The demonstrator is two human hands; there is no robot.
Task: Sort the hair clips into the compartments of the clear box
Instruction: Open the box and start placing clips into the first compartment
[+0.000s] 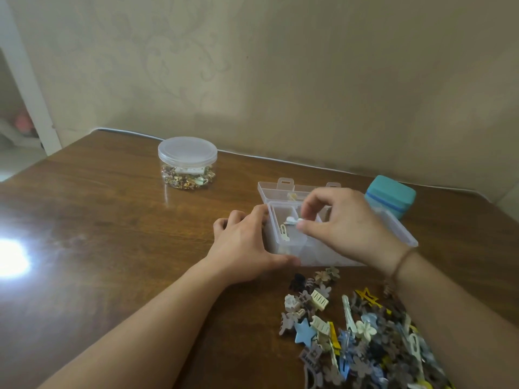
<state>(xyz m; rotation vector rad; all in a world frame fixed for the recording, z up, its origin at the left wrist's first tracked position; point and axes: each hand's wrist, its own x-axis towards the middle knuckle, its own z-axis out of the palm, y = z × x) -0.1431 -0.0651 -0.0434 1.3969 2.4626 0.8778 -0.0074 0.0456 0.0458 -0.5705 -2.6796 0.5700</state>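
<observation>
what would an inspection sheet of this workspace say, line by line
surface: brown wooden table, glare patch at its left edge.
job's things: clear box open, lid laid back; a cream clip lies in its left compartment; pile of hair clips loose on the table nearer the person than the box.
clutter: round lidded tub of small trinkets, far left; teal case behind the box.
grips: left hand holds the box's left corner; right hand pinches a small white clip over the box.
cables: a thin white line runs along the table's far edge; cannot tell if it is a cable.
surroundings: patterned beige wall, white door frame at left.
</observation>
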